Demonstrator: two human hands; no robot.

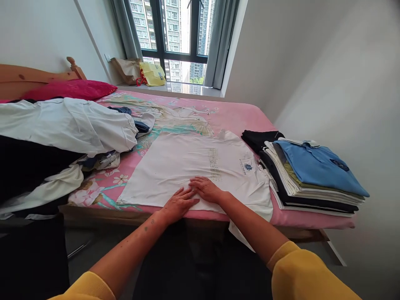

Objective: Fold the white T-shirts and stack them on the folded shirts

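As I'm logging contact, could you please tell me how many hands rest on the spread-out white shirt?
2: left hand at the near edge of the white shirt, right hand beside it.

The shirt [184, 160] is matt, faintly creased cloth; right of it, the stack [315, 171], smooth cloth; beyond it, the brown bag [126, 71], matt paper.

Hands: 2, left hand [178, 204], right hand [206, 190]
Yellow sleeves [308, 277]: 2
White T-shirt [178, 158], spread: 1
Prints on T-shirt: 2, lettering block [215, 164], blue emblem [248, 166]
Folded stack [312, 201]: 1, layers too close to count
Blue top shirt [315, 163]: 1
Loose clothes heap [78, 125]: 1, pieces tangled, number unclear
Red pillow [75, 89]: 1
Sill bags: 2, brown bag [125, 71], yellow bag [153, 75]
Grey curtains [221, 41]: 2
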